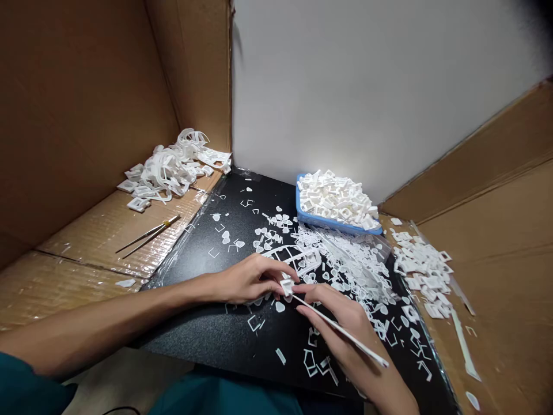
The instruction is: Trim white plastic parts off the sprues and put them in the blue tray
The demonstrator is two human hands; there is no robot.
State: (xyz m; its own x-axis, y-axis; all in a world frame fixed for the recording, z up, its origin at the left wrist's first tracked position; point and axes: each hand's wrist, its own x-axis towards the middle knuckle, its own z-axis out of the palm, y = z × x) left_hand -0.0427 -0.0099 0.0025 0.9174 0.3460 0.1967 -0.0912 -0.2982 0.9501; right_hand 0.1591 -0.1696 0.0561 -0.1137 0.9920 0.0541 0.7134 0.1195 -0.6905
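My left hand (254,278) pinches a small white square frame piece (287,286) between thumb and fingertips, above the black tabletop. My right hand (339,317) is closed around a long, thin white stick (354,340). The stick's far end meets the piece, and the right fingertips are close to it or touching it; which I cannot tell. Just beyond the hands lies a larger white plastic lattice (306,260) with several openings. Small white rounded flakes (280,307) and thin bracket-shaped scraps (309,362) are scattered around both hands.
A blue tray (317,222) heaped with white pieces stands at the back. Dense scraps (354,265) lie before it. More pieces pile up on the right cardboard (425,271) and at the back left (170,167). Metal tweezers (149,236) rest on the left cardboard. Cardboard walls enclose the sides.
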